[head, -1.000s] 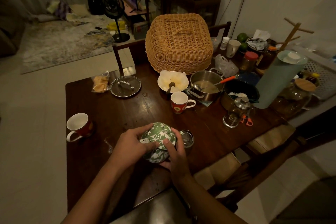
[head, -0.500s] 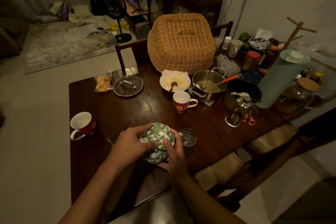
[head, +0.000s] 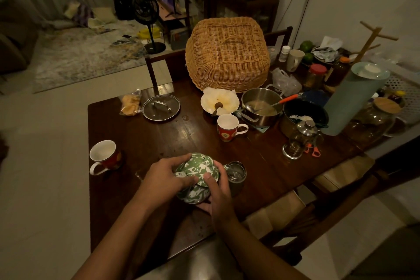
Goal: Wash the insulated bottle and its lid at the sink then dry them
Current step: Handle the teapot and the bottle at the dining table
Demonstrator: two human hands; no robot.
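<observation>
A round green-and-white marbled container (head: 197, 170) with a domed lid sits at the near edge of the dark wooden table (head: 181, 134). My left hand (head: 162, 177) grips the lid from the left, fingers over the top and thumb across the front. From the right, my right hand (head: 219, 191) holds the container's body, with the thumb on the lid's rim. Just right of my hands a dark metal insulated cup (head: 236, 174) stands upright and open-topped. Whether it has a lid cannot be seen.
A red mug (head: 103, 157) stands to the left and another (head: 228, 126) is at mid-table. Behind are a glass pan lid (head: 161, 107), a steel pot with a ladle (head: 261, 107), a wicker food cover (head: 227, 54), a glass teapot (head: 300, 138) and a tall pale-green flask (head: 354, 98).
Both hands have stayed on the green-and-white container, which has barely moved. The view has shifted slightly.
</observation>
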